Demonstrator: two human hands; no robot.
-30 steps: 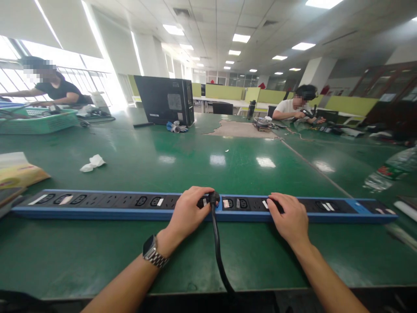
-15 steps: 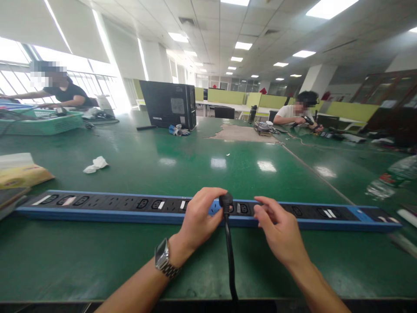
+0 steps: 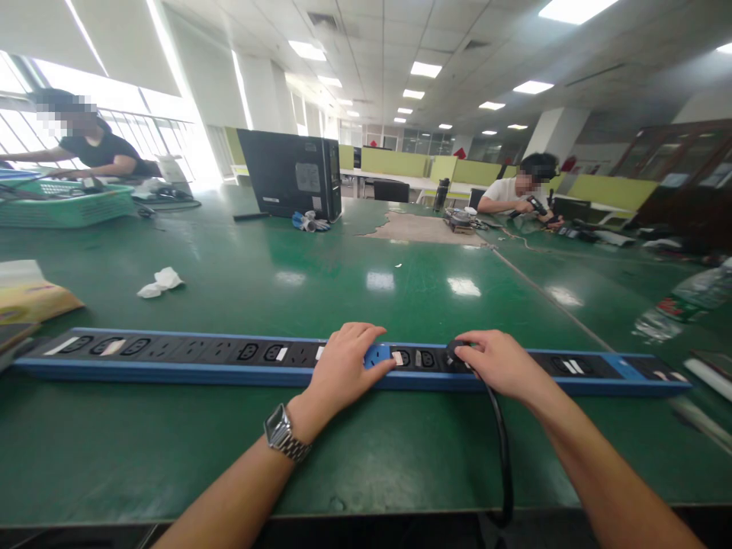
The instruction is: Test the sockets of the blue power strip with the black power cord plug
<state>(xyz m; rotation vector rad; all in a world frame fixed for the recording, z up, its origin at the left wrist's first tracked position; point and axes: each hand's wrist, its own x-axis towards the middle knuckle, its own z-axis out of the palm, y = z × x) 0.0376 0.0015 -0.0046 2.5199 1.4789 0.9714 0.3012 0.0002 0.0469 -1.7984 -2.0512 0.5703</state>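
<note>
A long blue and black power strip [image 3: 200,374] with several sockets lies across the green table in front of me. My right hand [image 3: 495,362] grips a black plug [image 3: 456,355] against the strip, right of its middle; whether the pins are in a socket is hidden. From the plug a thick black cable [image 3: 504,457] hangs down over the table's front edge. Beside the strip's blue socket section [image 3: 376,356], my left hand [image 3: 348,358] rests on the strip, thumb and fingers apart, holding nothing. A metal-banded watch [image 3: 280,428] is on the left wrist.
On the green table [image 3: 257,274] stand a black computer case [image 3: 286,179] and, far left, a green basket [image 3: 74,207]. Crumpled tissue [image 3: 162,282] lies left, a plastic bottle [image 3: 686,301] right. One person [image 3: 97,145] works at left, another [image 3: 523,187] at right.
The plug has gone from my left hand to my right hand and moved right along the strip, its cable swinging with it. My left hand has let go and lowered onto the strip.
</note>
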